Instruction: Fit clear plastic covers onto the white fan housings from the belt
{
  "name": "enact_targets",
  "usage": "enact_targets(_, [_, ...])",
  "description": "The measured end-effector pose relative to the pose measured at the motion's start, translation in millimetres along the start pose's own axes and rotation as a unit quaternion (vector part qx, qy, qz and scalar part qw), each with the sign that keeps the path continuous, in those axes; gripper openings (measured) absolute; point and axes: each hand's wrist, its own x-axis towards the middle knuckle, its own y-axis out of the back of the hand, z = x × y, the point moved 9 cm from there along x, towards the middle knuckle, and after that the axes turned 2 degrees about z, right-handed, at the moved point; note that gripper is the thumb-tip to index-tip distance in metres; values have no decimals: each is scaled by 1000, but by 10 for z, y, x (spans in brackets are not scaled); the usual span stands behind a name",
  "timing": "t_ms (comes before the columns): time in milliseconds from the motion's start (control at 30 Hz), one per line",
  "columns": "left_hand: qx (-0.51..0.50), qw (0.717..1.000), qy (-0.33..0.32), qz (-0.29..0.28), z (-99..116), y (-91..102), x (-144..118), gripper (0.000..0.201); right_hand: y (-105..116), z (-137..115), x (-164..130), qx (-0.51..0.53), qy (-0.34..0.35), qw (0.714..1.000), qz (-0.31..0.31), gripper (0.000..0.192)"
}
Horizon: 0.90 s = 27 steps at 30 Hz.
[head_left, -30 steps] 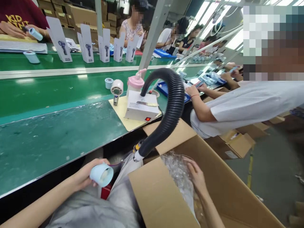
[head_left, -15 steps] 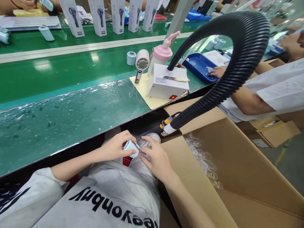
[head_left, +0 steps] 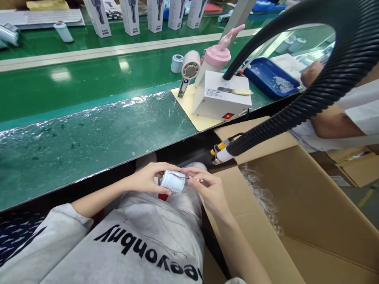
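Over my lap, my left hand (head_left: 154,177) is closed around a light blue cylindrical fan housing (head_left: 173,181), thumb below and fingers above. Thin dark and red wires (head_left: 180,174) run along its upper side to the right end. There my right hand (head_left: 209,187) pinches the wires, and a small pale tip shows between its fingers. Something clear, like thin plastic, rims the right end of the housing; its shape is hard to make out. To the right of my hands hangs a white nozzle (head_left: 223,156) with a yellow part, on a thick black corrugated hose (head_left: 266,126).
A white box-shaped machine (head_left: 222,96) feeds the hose on the green bench. Near it stand a handheld fan (head_left: 189,71), another blue housing (head_left: 177,64) and a pink-lidded bottle (head_left: 217,57). A carton (head_left: 319,201) with clear plastic covers (head_left: 266,197) lies right, beside a co-worker's arm (head_left: 328,122).
The housing has turned more level and shows more of its side. My right fingers have drawn together at its right end. The whole view has shifted, with bench items now further right.
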Motion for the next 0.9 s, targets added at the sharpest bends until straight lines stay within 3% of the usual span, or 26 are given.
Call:
enact_targets(67, [-66, 996, 48, 25, -73, 4, -28, 71, -30, -41, -31, -38, 31, 998, -30, 15])
enact_targets(167, [-148, 984, 91, 41, -158, -29, -81, 74, -92, -150, -131, -149, 113, 980, -66, 35])
enact_targets(300, [-144, 986, 83, 22, -111, -59, -120, 81, -100, -229, -221, -187, 162, 967, -69, 37])
enact_targets(600, [-31, 999, -45, 3, 206, 14, -132, 80, -95, -225, -189, -120, 109, 984, -71, 42])
enact_targets(767, [12, 992, -123, 10, 303, 28, -174, 80, -93, -164, -189, -35, 44, 996, -73, 45])
enact_targets(900, [22, 989, -145, 4, 350, 21, -185, 82, -90, -74, -189, 13, -20, 997, -72, 43])
